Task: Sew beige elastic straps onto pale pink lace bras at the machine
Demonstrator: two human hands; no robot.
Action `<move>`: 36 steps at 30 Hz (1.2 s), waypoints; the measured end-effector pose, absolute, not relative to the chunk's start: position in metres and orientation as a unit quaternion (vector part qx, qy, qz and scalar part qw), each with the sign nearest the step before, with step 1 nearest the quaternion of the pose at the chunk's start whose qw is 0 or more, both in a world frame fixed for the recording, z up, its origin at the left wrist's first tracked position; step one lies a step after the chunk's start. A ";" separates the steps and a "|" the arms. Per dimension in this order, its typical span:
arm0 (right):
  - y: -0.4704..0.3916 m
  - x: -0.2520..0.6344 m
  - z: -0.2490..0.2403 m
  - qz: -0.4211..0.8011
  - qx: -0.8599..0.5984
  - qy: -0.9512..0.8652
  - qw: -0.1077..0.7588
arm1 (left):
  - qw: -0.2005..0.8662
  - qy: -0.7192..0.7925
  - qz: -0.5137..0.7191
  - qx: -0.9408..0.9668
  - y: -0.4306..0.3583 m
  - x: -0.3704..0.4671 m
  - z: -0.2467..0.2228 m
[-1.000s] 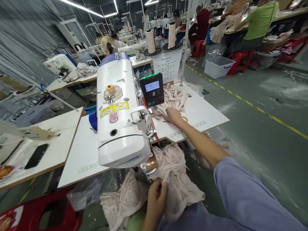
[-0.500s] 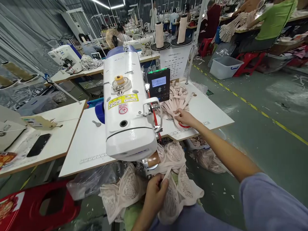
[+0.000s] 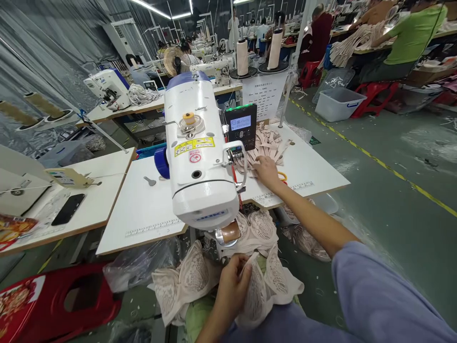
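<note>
My left hand is closed in a pinch on the upper tip of a beige lace bra lying over my lap. Another lace bra lies to its left, and more lace cups rest beside the machine's narrow arm. My right hand is on the white table at the near ends of a fanned pile of beige straps. Its fingers are bent down onto a strap, with the fingertips partly hidden. Close by its wrist are scissors, with only the orange and red handles showing.
A white sewing machine stands at centre, with a control panel to its right. Left are a second table, a phone and a red stool. A translucent bin stands on the floor at right. Other people sit farther back.
My right hand has shifted left over the strap ends and turned more palm-down, so the scissors' orange handle now shows. My left hand keeps its pinch on the bra. The view has swung slightly.
</note>
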State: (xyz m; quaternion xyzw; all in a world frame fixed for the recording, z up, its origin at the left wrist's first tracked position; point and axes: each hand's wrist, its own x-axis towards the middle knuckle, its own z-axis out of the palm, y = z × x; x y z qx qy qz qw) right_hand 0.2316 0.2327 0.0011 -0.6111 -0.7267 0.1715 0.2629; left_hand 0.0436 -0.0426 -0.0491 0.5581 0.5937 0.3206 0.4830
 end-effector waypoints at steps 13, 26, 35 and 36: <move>0.011 0.203 0.018 0.771 -0.367 -0.296 0.427 | 0.470 0.468 0.362 0.655 -0.042 0.033 0.007; 0.033 0.224 -0.009 0.688 -0.423 -0.505 0.306 | 0.544 0.487 0.338 0.594 -0.020 0.058 0.012; 0.095 0.200 -0.006 0.689 -0.414 -0.508 0.309 | 0.026 0.620 0.286 0.730 -0.009 0.023 -0.008; 0.098 0.197 -0.005 0.687 -0.408 -0.522 0.299 | 0.016 0.639 0.259 0.724 -0.009 0.021 -0.006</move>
